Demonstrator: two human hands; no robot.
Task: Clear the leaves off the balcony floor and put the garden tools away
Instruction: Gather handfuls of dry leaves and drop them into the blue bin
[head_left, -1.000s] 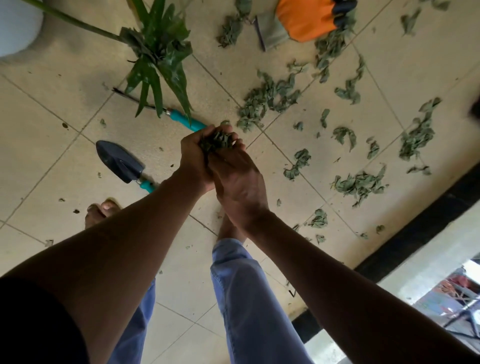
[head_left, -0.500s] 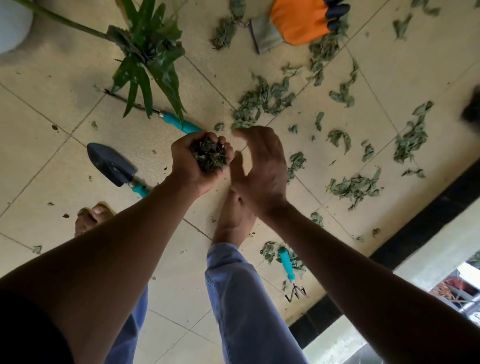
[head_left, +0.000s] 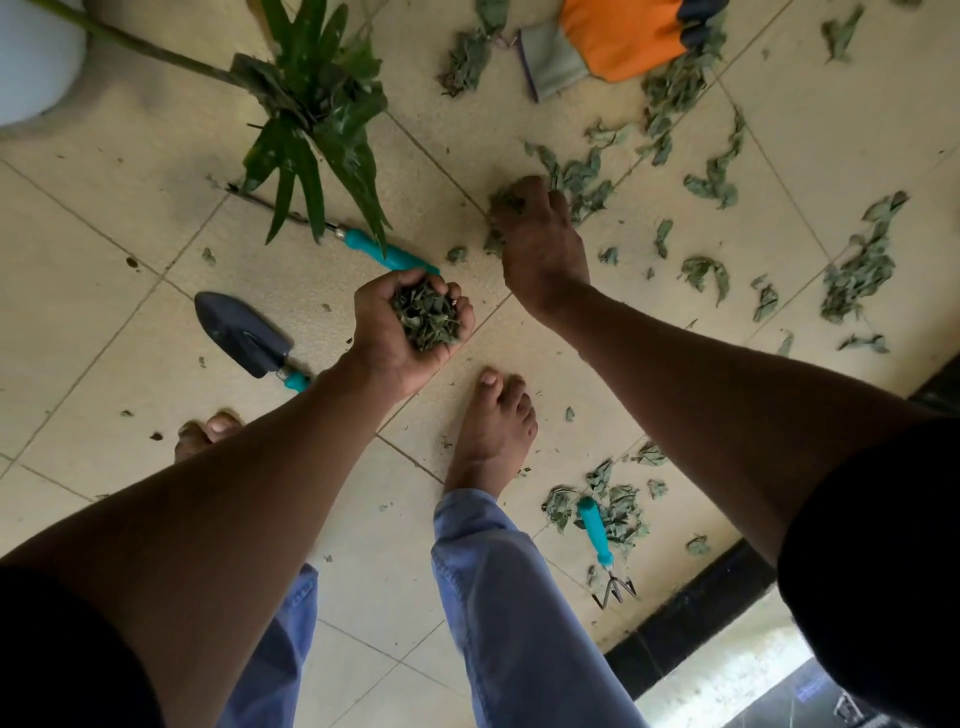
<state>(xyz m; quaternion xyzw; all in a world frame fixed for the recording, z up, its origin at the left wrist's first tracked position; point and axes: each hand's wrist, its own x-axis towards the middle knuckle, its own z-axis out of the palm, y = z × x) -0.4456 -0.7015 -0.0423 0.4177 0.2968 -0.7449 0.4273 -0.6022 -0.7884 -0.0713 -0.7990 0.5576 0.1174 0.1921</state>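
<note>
My left hand is cupped palm-up around a heap of dry green leaves above the tiled floor. My right hand reaches down to a leaf pile on the floor, its fingers curled over some leaves at its tips. More leaves lie scattered to the right. A dark trowel with a teal handle lies left of my left hand. A teal-handled tool lies under the plant. A small teal hand rake lies near my right foot among leaves.
An orange and grey glove lies at the top. A green plant leans from a white pot at the top left. My bare feet stand on the tiles. A black kerb runs along the lower right.
My right hand left the left hand and reached forward down to the leaf pile. The left hand stays cupped with its leaves. The view shifted, showing the hand rake and my right foot.
</note>
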